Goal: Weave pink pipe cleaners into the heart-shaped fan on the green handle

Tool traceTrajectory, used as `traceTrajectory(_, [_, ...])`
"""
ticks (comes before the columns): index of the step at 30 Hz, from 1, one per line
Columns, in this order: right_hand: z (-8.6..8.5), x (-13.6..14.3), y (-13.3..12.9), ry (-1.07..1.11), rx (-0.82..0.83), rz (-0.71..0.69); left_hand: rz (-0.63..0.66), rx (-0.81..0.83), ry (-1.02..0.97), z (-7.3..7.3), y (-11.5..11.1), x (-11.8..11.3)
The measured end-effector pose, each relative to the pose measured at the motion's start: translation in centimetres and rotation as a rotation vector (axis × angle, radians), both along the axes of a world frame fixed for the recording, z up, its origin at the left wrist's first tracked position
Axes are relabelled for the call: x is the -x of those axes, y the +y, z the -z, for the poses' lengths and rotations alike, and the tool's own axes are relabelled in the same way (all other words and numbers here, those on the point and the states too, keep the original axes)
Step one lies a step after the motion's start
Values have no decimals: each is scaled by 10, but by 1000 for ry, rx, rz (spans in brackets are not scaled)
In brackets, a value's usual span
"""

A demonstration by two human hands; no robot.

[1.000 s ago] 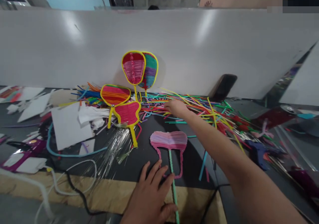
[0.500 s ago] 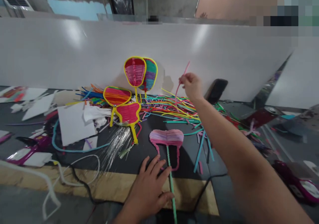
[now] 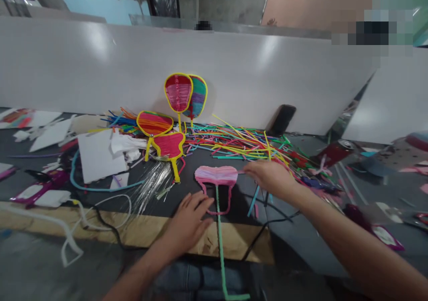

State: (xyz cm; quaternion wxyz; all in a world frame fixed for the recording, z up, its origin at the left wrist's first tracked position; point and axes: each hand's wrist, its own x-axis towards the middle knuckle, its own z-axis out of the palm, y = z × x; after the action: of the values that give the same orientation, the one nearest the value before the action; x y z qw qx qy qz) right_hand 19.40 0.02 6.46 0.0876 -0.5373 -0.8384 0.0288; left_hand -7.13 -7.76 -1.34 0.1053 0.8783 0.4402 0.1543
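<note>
Pink fan frame point(image 3: 216, 176) lay flat on the dark tabletop point(image 3: 189, 180) in front of me, its light green stem point(image 3: 219, 232) running toward my lap over the wooden strip point(image 3: 150, 229). Had my left hand point(image 3: 192, 212) at the frame's lower left, fingers loosely spread and not wrapped round anything; can't tell how hard it pressed, if at all. Right hand point(image 3: 270, 174) was just right of the frame, thumb and fingertips pinched on a thin pink strip point(image 3: 241, 172) aimed at the frame's right end. Couldn't tell if strip and frame touched. Behind the frame sprawled a messy pile of colourful fuzzy sticks point(image 3: 230, 142). Left of it were silver strands point(image 3: 147, 189) and, further out, a white sheet point(image 3: 101, 156). Black phone point(image 3: 282, 120) leaned well behind it, to the right.
</note>
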Motion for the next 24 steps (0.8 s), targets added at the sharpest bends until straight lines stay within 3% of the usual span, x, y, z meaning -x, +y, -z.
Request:
traceTrajectory(3, [28, 3, -25, -194, 93, -17, -50, -40, -4, -14, 30, -2])
traceTrajectory(6, [37, 14, -31, -216, 94, -13, -30, -73, 38, -20, 62, -8])
traceTrajectory(9, [42, 32, -27, -191, 91, -23, 25, -68, 89, -15, 81, -15])
traceTrajectory(15, [64, 53, -20, -71, 129, -6, 37, -77, 36, 0, 84, -13])
traceTrajectory(24, [74, 49, -23, 49, 160, 47, 49, -32, 93, -6, 79, -16])
